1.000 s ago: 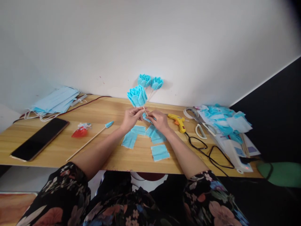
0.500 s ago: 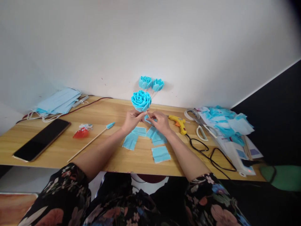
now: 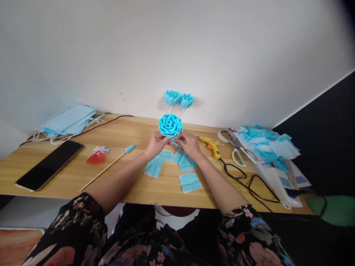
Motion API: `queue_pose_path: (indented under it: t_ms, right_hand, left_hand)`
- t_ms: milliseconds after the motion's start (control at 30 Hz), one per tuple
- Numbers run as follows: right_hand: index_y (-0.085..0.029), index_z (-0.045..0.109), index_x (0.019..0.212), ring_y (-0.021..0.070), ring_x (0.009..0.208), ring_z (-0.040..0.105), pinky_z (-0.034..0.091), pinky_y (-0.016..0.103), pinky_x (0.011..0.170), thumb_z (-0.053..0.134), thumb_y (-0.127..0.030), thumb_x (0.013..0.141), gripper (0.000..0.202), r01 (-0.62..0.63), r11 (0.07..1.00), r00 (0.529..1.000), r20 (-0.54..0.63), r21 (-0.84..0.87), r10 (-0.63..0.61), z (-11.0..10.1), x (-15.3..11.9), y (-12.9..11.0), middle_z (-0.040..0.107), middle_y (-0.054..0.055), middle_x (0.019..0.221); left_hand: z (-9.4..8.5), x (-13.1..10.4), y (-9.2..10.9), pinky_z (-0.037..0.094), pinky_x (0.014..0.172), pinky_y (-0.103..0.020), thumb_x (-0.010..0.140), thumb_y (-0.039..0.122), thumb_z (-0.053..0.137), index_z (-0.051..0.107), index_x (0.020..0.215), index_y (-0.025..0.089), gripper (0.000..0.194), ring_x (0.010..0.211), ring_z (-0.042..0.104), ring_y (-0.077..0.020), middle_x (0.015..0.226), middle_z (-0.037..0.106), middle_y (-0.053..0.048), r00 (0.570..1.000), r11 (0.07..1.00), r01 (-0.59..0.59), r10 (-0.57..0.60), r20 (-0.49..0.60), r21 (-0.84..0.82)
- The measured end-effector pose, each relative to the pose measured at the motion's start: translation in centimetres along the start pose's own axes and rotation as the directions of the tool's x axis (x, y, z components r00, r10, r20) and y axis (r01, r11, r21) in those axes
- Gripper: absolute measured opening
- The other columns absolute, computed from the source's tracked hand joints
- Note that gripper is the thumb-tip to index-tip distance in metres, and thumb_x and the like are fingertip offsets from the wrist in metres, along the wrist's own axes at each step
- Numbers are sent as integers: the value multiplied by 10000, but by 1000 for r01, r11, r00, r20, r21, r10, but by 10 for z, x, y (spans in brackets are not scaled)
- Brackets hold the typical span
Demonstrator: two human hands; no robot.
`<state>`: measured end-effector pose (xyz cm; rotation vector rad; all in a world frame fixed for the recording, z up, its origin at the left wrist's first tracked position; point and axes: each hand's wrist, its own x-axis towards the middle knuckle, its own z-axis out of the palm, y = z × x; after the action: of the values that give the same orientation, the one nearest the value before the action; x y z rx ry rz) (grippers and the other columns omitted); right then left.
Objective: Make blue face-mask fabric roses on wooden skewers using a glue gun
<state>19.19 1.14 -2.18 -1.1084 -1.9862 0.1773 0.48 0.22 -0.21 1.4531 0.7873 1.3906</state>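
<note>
From where I stand, the blue flower (image 3: pixel 170 125) sits at the middle of the frame, held up over the wooden table (image 3: pixel 119 131) with its folded face tipped toward the person. The left hand (image 3: pixel 157 143) is closed, thumb and fingertips pinched just under the bloom. The right hand (image 3: pixel 190 145) is closed too and seems to nip the thin stem beside them, though most of that stem is hidden from me. The two hands nearly meet.

Held this way, I'd say the grip wants to be on the stem and the base, light enough not to crush the outer petals; rolling the stem between fingertips would show every side evenly. The wrists would do well to clear the loose blue squares (image 3: pixel 190 182) at lower centre. The yellow glue gun (image 3: pixel 210 146), right of centre, lies near the right hand, so its nozzle deserves care.
</note>
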Motion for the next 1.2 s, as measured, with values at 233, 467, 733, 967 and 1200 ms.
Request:
queue_pose_path:
  t_ms: [233, 467, 733, 967, 1200]
  right_hand:
    - [-200, 711, 814, 190, 719, 641, 476, 304, 700, 561, -589, 950, 438, 29, 1000, 999, -30, -6, -29, 0, 0, 1, 717, 55, 750]
    - [-209, 716, 848, 203, 768, 671, 497, 312, 731, 568, -508, 967, 355, 92, 996, 995, -37, 4, -92, 1, -1, 4, 736, 51, 797]
    - [-204, 710, 812, 209, 771, 670, 504, 306, 728, 574, -510, 958, 365, 69, 996, 998, -7, -54, -69, 4, -2, 9, 727, 55, 781]
    - [-216, 701, 822, 223, 798, 676, 522, 323, 756, 571, -492, 959, 335, 27, 998, 1000, -3, -55, -28, 4, -4, 10, 738, 67, 815]
    - [-223, 708, 804, 237, 805, 683, 533, 342, 754, 582, -453, 951, 302, 24, 998, 1000, 19, -62, -23, 6, -5, 14, 737, 70, 816]
  left_hand:
    - [-2, -1, 3, 540, 596, -252, 768, 246, 688, 640, 556, 162, 233, 552, 625, -129, 557, 673, -11, 998, 998, -54, 53, 43, 40]
    - [-4, 0, -1, 574, 659, -296, 770, 304, 737, 669, 558, 173, 258, 624, 665, -164, 618, 715, -34, 990, 989, -124, 118, 76, 75]
    - [-5, 2, -2, 549, 631, -290, 733, 434, 775, 631, 562, 190, 331, 636, 613, -159, 617, 688, -16, 976, 973, -207, 198, 85, 101]
    - [-2, 2, 2, 559, 676, -309, 709, 353, 768, 596, 544, 195, 286, 654, 622, -168, 612, 670, -17, 983, 981, -173, 167, 79, 86]
    - [0, -1, 6, 563, 724, -326, 689, 370, 814, 618, 580, 195, 285, 713, 645, -195, 643, 682, -22, 990, 988, -124, 118, 74, 87]
